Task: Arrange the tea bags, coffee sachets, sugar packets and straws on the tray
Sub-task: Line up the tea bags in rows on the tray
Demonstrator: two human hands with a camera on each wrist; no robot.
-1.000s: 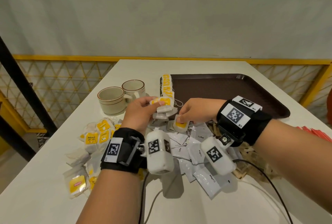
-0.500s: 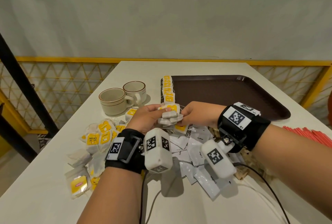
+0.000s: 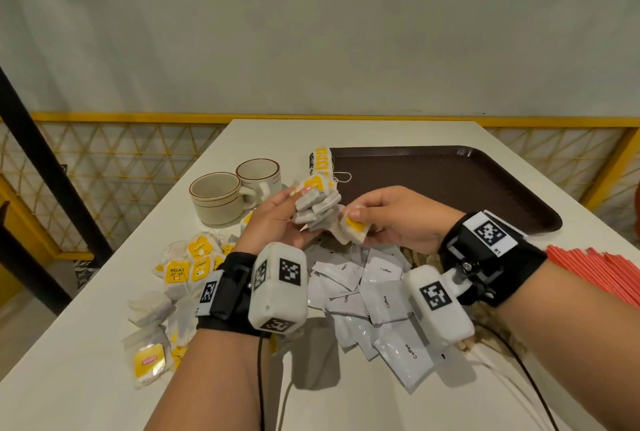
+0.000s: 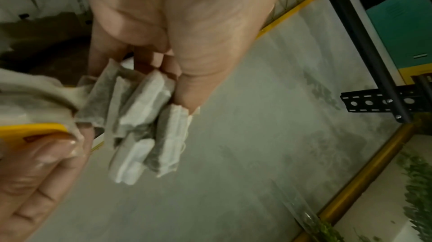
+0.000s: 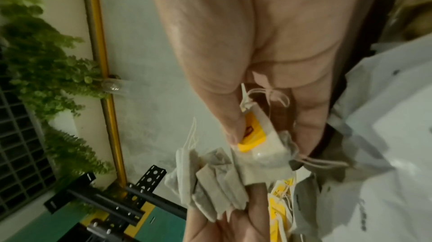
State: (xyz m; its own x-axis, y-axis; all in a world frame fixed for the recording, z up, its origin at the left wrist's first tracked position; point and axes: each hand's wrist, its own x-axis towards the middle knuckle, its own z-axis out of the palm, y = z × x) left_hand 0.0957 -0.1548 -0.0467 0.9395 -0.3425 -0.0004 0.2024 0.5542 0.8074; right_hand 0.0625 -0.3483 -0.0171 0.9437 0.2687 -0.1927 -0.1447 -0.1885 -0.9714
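Note:
My left hand (image 3: 277, 219) grips a stack of several tea bags (image 3: 317, 205) above the table, thumb on the top yellow tag; the same stack (image 4: 140, 122) fills the left wrist view. My right hand (image 3: 384, 219) pinches one tea bag with a yellow tag (image 3: 353, 231) right against that stack, and the right wrist view shows the thumb on this tagged tea bag (image 5: 254, 135). A row of tea bags (image 3: 322, 162) lies along the left edge of the brown tray (image 3: 450, 181). Loose tea bags (image 3: 187, 268) lie at the left, white coffee sachets (image 3: 377, 295) below my hands, red straws (image 3: 602, 271) at the right.
Two beige cups (image 3: 221, 197) stand left of the tray. Brown packets (image 3: 419, 259) lie under my right wrist. A cable (image 3: 530, 378) trails across the near table. A yellow railing (image 3: 606, 167) runs around the table.
Both hands have lifted off the pile and turned palm-up. The right hand picked one tea bag from the table and brought it to the stack in the left hand.

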